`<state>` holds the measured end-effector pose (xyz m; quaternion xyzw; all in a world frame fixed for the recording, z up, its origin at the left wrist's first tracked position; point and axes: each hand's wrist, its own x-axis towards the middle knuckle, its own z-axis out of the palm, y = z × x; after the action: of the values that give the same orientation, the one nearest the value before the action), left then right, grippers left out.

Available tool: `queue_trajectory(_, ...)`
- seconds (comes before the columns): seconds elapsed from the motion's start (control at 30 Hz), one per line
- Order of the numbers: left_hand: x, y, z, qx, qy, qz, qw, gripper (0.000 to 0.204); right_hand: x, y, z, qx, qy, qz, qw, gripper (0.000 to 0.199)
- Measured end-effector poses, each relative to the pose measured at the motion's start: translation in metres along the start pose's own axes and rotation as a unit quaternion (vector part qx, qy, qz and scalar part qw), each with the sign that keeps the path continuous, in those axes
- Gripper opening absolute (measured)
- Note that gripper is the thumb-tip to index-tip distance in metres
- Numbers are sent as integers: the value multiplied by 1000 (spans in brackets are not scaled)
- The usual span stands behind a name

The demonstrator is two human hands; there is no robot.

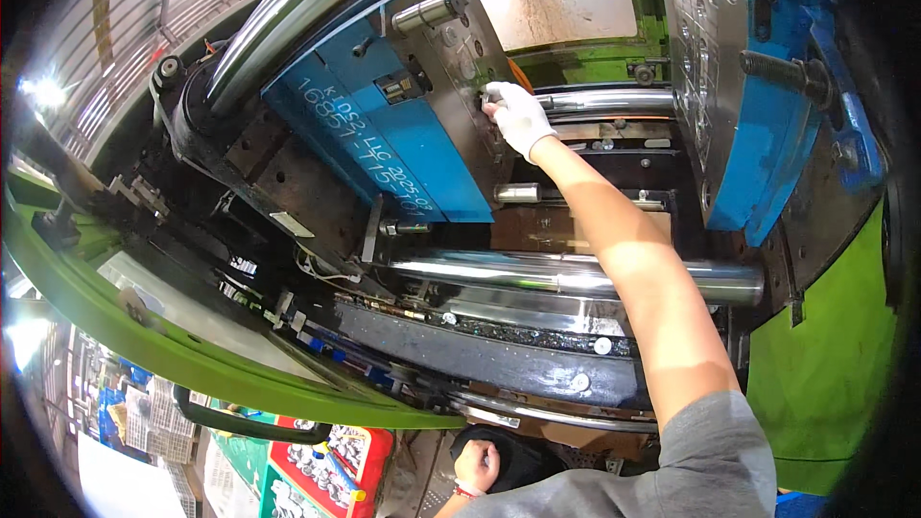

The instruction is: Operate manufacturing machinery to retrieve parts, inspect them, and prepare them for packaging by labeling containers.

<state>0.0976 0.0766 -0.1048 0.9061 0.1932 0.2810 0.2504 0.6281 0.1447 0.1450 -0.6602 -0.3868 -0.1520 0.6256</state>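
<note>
My right hand [520, 121], in a white glove, reaches deep into the machine to the steel face [461, 80] of the left blue mould half [357, 101]. Its thumb and forefinger are pinched together at that face; anything between them is too small to make out. White handwriting marks the blue side of this mould half. Low in the view, my left hand [477, 465] is bare and curled into a fist near my body, above something black. Nothing shows in the fist. Across the gap stands the right blue mould half [758, 125], with recessed cavities in its steel face.
Thick polished tie bars [576, 274] cross the machine in front of and behind the moulds. A blue clamp [844, 101] with a threaded bolt sits at the right. The green guard [240, 376] curves along the lower left. Beyond it, a red crate [381, 446] holds many small grey parts.
</note>
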Motion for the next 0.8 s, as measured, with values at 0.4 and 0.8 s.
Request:
queue_trajectory(0.4,-1,-5,-1,1,-6,4,1000,5,-4,-25,17,-167,31,102,980,26)
queue_trajectory(0.8,4,-1,-1,-28,25,9,999,3,-17,-38,-28,-222,-139,9,965,50)
